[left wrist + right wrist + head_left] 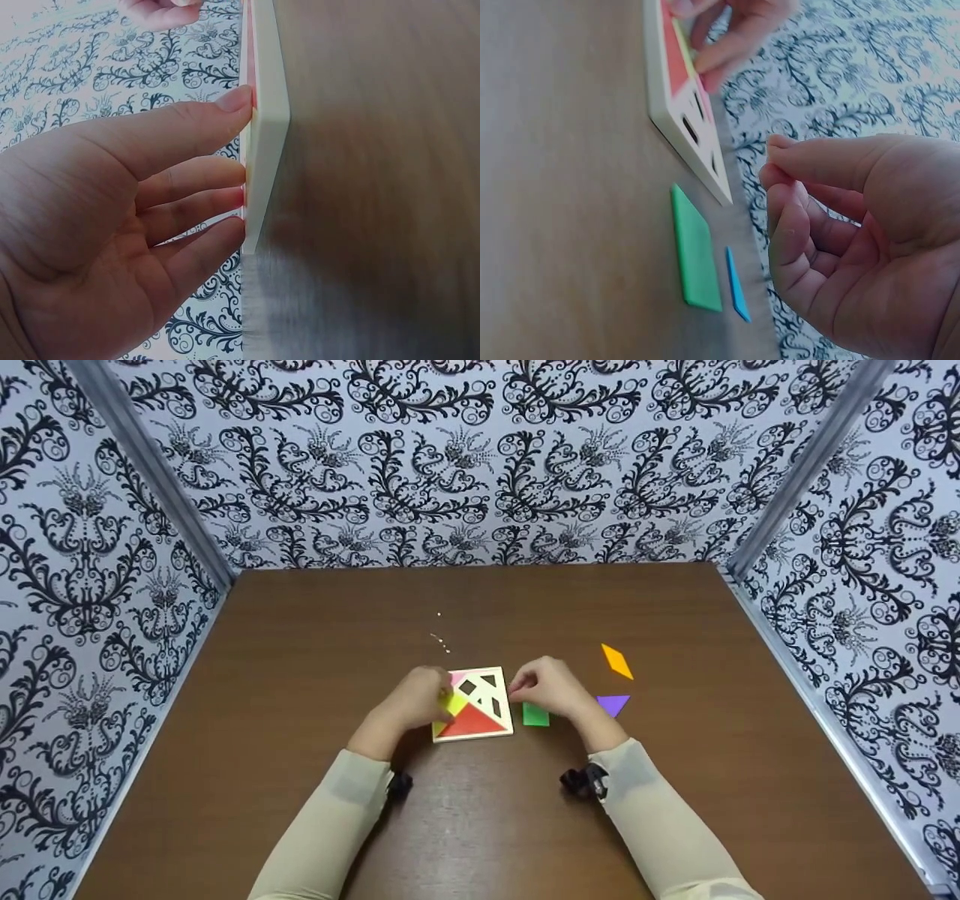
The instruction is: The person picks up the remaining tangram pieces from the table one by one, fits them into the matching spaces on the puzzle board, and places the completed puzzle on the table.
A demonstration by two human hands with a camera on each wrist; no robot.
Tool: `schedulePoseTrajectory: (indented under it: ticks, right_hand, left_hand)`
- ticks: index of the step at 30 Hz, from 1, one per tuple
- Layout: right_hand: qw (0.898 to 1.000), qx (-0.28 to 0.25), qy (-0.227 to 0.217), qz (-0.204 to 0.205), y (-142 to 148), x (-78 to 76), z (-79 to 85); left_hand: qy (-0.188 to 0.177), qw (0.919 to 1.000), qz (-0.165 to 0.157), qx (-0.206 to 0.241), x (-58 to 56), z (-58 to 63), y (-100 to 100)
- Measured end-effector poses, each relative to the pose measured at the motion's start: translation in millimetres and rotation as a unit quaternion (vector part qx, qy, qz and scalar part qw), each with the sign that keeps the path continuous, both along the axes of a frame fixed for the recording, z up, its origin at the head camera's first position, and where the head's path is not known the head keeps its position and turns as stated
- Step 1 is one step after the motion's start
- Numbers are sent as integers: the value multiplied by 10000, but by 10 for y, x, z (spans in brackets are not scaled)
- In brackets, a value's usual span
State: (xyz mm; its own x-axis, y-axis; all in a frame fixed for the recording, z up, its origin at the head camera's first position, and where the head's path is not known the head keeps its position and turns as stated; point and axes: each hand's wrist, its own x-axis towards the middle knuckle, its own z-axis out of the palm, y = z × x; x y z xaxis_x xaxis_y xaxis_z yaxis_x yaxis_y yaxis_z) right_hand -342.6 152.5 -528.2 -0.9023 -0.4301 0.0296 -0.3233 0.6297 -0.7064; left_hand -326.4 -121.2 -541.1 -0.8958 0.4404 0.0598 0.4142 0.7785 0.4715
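Note:
A square cream tangram board [480,732] lies on the table, with red [471,721], yellow [456,704] and pink pieces set in it and several dark cut-outs on its right half. My left hand [420,699] rests on the board's left side; in the left wrist view its thumb and fairly straight fingertips touch the surface. Just right of the board is my right hand [553,687]. In the right wrist view its thumb and index fingertip meet, the other fingers curled, with no piece visible between them. Below it lie a green piece [695,251] and a thin-looking blue piece [737,286].
To the right, an orange parallelogram [617,661] and a purple triangle [613,704], partly behind the right wrist, lie on the brown table [337,615]. Small pale specks [440,641] show beyond the board. Patterned walls [480,472] enclose the table's back and sides.

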Motion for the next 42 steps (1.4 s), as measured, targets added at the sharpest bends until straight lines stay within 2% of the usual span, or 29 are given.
schedulePoseTrajectory:
  ticks: [8,15,20,25,35,42]
  right_hand:
    - [9993,-66,45,-361,223,-82,77]
    - [9965,-5,-199,-810,440,-135,134]
    - [9958,-110,-199,-889,568,-160,160]
    - [9943,107,-32,-1064,683,-198,166]
    - [9904,239,13,-1361,997,-256,198]
    - [9879,199,-239,-1517,1094,-250,213]
  left_hand:
    - [15,10000,12,47,17,8,-1]
    - [-64,9999,89,71,6,-1,-2]
    - [-86,9999,116,68,-4,-10,4]
    - [-115,9999,113,55,-9,-16,-1]
    - [89,9999,-68,-55,-13,-1,4]
    - [-48,9999,34,-110,7,20,1]
